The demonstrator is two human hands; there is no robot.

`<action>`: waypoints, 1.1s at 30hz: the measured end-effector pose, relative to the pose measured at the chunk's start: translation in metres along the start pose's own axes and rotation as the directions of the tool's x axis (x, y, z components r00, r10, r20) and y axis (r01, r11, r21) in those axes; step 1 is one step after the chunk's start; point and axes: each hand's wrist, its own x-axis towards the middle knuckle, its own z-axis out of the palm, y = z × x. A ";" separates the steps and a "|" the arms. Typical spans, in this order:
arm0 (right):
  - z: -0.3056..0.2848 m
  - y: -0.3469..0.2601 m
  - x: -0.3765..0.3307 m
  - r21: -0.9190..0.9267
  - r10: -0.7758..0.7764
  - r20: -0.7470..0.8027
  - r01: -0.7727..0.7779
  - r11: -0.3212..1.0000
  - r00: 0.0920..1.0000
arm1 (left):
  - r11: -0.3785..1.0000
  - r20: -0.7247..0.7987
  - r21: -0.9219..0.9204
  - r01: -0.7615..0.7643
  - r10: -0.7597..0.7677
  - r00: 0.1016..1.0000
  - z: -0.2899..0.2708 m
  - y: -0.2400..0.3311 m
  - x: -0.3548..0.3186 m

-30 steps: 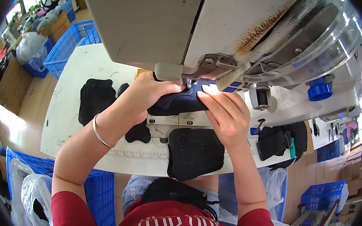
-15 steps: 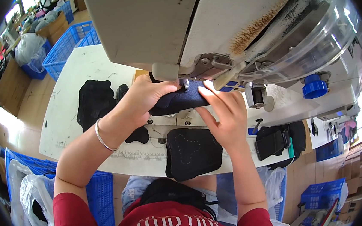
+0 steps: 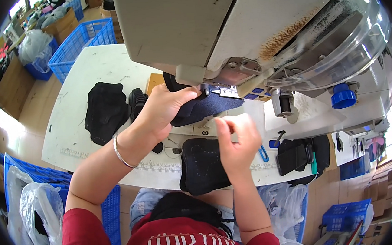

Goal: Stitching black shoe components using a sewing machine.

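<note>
Your left hand (image 3: pixel 167 108) is closed over the dark navy fabric piece (image 3: pixel 206 107), fingers curled across its top and left edge, pinning it to the bed of the sewing machine (image 3: pixel 253 29) right under the presser foot (image 3: pixel 221 91). Your right hand (image 3: pixel 237 137) hangs just in front of the piece, apart from it, with fingertips pinched together; whether they hold a thread or anything else is too small to tell.

The piece looks soft and light, a padded textile that will bend and slide on the smooth bed, so a flat press near the foot, with fingers clear of the needle, seems the safest hold. Taken at one corner alone, it would likely droop and swing.

It is dark blue, nearly black, with a curved outline, and its right end runs under the foot.

On the white table (image 3: pixel 85 85) a similar black piece with faint dotted stitching (image 3: pixel 202 164) lies at the near edge, a stack of black pieces (image 3: pixel 106 109) sits to your left, and another dark bundle (image 3: pixel 299 153) to your right. A blue basket (image 3: pixel 77 42) stands beyond the table.
</note>
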 end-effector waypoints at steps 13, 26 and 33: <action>0.027 -0.021 -0.002 0.470 0.449 0.307 -0.544 0.696 0.839 | 0.987 -0.152 -0.160 -0.023 -0.001 0.988 0.015 -0.009 -0.015; 0.018 -0.013 0.000 0.532 0.489 0.245 -0.538 0.654 0.837 | 0.949 -0.431 -0.284 -0.138 0.002 0.902 0.049 -0.026 -0.033; 0.015 -0.013 0.008 0.423 0.417 0.215 -0.469 0.776 0.883 | 0.897 -0.450 -0.383 -0.220 0.027 0.893 0.051 -0.033 -0.028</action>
